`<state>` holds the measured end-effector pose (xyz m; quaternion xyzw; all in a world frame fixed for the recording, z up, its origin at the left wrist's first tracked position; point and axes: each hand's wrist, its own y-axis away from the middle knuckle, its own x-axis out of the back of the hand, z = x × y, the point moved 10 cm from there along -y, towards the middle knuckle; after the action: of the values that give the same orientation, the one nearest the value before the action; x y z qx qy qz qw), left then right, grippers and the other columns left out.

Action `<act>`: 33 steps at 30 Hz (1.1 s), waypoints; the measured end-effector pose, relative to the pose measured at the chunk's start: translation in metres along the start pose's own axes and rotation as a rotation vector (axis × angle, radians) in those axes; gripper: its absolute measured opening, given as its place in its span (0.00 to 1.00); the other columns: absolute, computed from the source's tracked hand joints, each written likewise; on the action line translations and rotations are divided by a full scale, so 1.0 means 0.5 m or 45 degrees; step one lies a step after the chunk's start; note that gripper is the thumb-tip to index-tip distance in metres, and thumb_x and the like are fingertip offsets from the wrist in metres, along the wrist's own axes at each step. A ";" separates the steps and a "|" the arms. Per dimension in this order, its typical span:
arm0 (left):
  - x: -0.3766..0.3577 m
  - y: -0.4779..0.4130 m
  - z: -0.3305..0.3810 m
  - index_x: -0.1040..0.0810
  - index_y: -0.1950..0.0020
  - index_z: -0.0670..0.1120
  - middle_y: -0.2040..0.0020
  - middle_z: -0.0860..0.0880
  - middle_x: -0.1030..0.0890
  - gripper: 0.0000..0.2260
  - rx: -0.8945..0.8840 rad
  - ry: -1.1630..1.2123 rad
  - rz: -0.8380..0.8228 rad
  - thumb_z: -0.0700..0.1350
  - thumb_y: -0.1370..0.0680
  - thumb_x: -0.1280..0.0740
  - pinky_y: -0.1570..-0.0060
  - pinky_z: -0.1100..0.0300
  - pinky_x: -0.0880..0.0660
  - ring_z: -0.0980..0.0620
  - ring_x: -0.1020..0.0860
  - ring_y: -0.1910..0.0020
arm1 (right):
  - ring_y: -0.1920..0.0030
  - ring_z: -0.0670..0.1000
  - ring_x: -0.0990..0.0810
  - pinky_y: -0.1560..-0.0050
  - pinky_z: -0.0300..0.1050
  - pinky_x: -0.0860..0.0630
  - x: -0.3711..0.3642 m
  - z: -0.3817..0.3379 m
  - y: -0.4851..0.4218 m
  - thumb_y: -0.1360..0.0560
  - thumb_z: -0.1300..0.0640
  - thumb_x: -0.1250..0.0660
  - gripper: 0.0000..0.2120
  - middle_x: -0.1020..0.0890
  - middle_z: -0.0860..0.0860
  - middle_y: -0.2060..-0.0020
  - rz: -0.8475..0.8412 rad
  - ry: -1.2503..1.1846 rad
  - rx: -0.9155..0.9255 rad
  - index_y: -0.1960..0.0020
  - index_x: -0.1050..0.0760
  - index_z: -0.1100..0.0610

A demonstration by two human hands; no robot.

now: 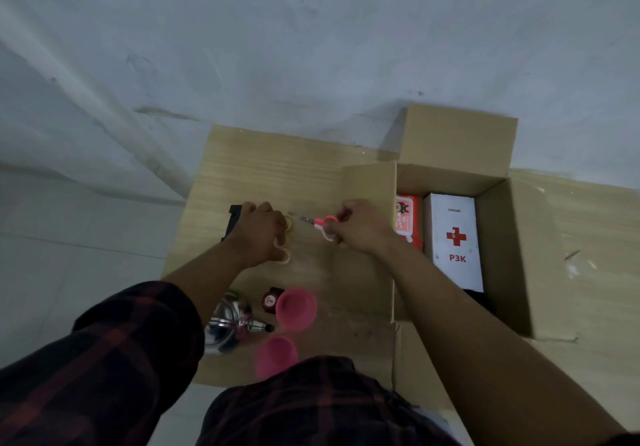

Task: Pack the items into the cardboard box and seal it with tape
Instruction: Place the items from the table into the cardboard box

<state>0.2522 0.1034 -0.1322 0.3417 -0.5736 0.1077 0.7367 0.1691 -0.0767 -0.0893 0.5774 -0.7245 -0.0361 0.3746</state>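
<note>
— What's nearest the person, counting from the cardboard box [502,223]?

— Well short of it, on the low wooden counter [263,165], two pink cups [296,308], a shiny metal kettle [225,324] and a small dark red jar [272,300] lie unpacked.

— And the hands?

— Farther on, beside the box's left flap, the right hand [360,227] is closed around the handles of pink scissors [323,225], blades pointing away from the box. The left hand [261,234] is curled over pale plastic rings [285,237], beside a black object [232,222]; I can't tell whether it grips them.

— Inside the box?

— A white first-aid box [453,241] marked P3K and an orange wipes pack [408,220], side by side.

— So which step?

— Packing, I'd say, not sealing. Next the scissors need carrying right over the flap and setting down in free space; I see no tape.
</note>
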 end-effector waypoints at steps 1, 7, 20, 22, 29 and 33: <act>0.009 0.001 -0.002 0.13 0.51 0.56 0.35 0.59 0.20 0.18 0.010 0.045 0.033 0.67 0.31 0.24 0.36 0.49 0.40 0.50 0.29 0.35 | 0.66 0.53 0.15 0.64 0.51 0.16 0.015 0.012 0.004 0.28 0.62 0.20 0.10 0.13 0.56 0.65 0.021 -0.166 -0.038 0.60 0.21 0.58; 0.100 0.015 0.006 0.13 0.59 0.57 0.41 0.61 0.19 0.10 0.047 0.367 0.377 0.61 0.32 0.20 0.42 0.51 0.41 0.50 0.26 0.38 | 0.67 0.51 0.18 0.68 0.42 0.23 0.061 0.055 0.054 0.24 0.62 0.22 0.11 0.12 0.60 0.57 0.167 -0.836 -0.123 0.44 0.19 0.65; 0.252 0.003 0.179 0.13 0.58 0.56 0.42 0.61 0.17 0.16 -0.139 0.830 0.766 0.67 0.34 0.26 0.42 0.52 0.39 0.55 0.25 0.42 | 0.45 0.55 0.12 0.43 0.49 0.17 0.155 0.182 0.162 0.19 0.61 0.28 0.15 0.12 0.57 0.43 0.378 -1.367 -0.163 0.32 0.19 0.56; 0.256 -0.005 0.219 0.13 0.58 0.56 0.42 0.60 0.16 0.14 -0.160 0.868 0.755 0.64 0.34 0.23 0.40 0.49 0.36 0.54 0.24 0.42 | 0.42 0.56 0.12 0.43 0.49 0.16 0.167 0.220 0.175 0.19 0.63 0.28 0.15 0.13 0.57 0.42 0.427 -1.438 -0.215 0.32 0.19 0.57; 0.240 -0.032 0.303 0.12 0.57 0.52 0.45 0.60 0.17 0.15 -0.260 0.974 0.702 0.61 0.35 0.20 0.40 0.46 0.24 0.54 0.23 0.43 | 0.44 0.55 0.12 0.45 0.49 0.15 0.155 0.315 0.189 0.15 0.65 0.34 0.11 0.13 0.58 0.43 0.438 -1.536 -0.485 0.34 0.19 0.61; 0.240 -0.047 0.323 0.12 0.56 0.51 0.45 0.59 0.18 0.11 -0.232 0.982 0.641 0.50 0.33 0.15 0.41 0.53 0.23 0.54 0.23 0.42 | 0.50 0.51 0.11 0.46 0.47 0.14 0.158 0.340 0.184 0.16 0.65 0.33 0.09 0.12 0.55 0.48 0.413 -1.422 -0.587 0.41 0.17 0.57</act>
<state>0.1788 -0.0433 -0.0135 0.0611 -0.3299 0.3514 0.8740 -0.0087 -0.1790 -0.1269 0.2584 -0.8630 -0.4306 0.0551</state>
